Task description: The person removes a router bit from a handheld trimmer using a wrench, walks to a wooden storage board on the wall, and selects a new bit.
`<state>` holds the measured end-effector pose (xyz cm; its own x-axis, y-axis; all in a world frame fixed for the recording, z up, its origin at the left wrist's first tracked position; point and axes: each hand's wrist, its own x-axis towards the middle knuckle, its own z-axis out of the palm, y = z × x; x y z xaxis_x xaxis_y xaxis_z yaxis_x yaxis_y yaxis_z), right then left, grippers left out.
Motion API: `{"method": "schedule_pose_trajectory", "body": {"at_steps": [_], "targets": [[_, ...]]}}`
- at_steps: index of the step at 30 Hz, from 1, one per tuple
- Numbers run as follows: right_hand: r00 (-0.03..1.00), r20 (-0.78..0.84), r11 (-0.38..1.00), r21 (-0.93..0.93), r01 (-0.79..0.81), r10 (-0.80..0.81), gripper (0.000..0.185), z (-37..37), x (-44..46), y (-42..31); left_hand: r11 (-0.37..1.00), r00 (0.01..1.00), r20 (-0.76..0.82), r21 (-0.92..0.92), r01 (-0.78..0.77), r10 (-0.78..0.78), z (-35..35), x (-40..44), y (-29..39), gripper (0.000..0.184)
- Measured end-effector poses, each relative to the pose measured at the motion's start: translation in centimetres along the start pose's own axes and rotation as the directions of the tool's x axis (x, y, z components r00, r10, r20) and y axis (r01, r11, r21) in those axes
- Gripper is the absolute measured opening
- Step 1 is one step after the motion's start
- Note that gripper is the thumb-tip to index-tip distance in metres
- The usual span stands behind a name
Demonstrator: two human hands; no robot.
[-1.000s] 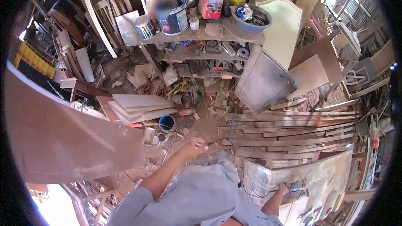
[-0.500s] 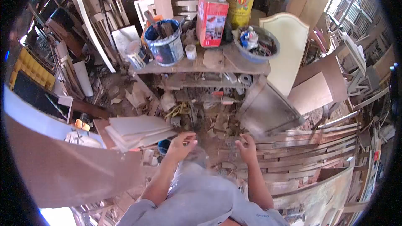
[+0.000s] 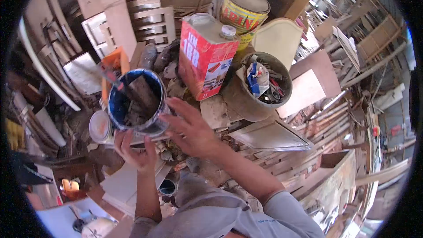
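A dark blue paint bucket (image 3: 161, 99), with wooden pieces and a handled tool (image 3: 112, 77) inside, stands at the left end of the cluttered bench. My right hand (image 3: 194, 130) is at the bucket's right side, fingers spread; whether the fingertips touch it I cannot tell. Below the bucket's front is my left hand (image 3: 137, 150), palm up, with fingers and thumb apart and nothing visible in it. A small can with a pale lid (image 3: 100, 125) sits left of the bucket. Right of the bucket stands a red glue tin (image 3: 194, 61) with a white cap.
A grey basin (image 3: 246, 101) full of odds and ends and a yellow tin (image 3: 244, 9) stand farther right on the bench. Stacked boards (image 3: 128, 185) lie lower left. Wood strips (image 3: 282, 163) and a framed panel (image 3: 273, 136) lie lower right.
Both hands have moved forward and up from in front of my body to the blue bucket. The view has come closer to the bench.
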<state>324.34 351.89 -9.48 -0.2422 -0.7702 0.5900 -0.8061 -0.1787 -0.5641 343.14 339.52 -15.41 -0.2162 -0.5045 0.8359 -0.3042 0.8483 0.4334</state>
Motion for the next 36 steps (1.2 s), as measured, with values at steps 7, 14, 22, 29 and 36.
{"method": "schedule_pose_trajectory", "body": {"at_steps": [7,14,22,29,36], "targets": [[0.999,0.015,0.997,0.069,0.047,-0.048,0.049,-1.1,4.5,1.6,0.997,0.988,0.131,0.014,-0.078,0.076,0.0,2.8,-2.9,0.048],[0.666,-0.538,0.496,-0.445,-0.745,0.517,0.054,-16.3,-1.1,11.6,0.935,0.960,0.070,-0.258,-0.245,0.271,0.7,0.7,-0.6,0.028],[0.564,-0.644,0.531,-0.276,-0.801,0.516,0.033,-17.5,-5.0,17.6,0.698,0.564,0.583,-0.716,0.016,0.585,17.8,0.9,13.0,0.064],[0.336,-0.856,0.674,0.019,-0.738,0.392,0.023,-23.7,-7.0,17.2,0.823,0.340,0.752,-0.544,-0.163,0.565,23.3,1.1,16.3,0.096],[0.612,-0.753,0.614,-0.370,-0.698,0.242,0.018,-21.9,-6.4,19.4,0.845,0.323,0.784,-0.523,-0.116,0.530,22.0,1.3,16.7,0.097]]}}
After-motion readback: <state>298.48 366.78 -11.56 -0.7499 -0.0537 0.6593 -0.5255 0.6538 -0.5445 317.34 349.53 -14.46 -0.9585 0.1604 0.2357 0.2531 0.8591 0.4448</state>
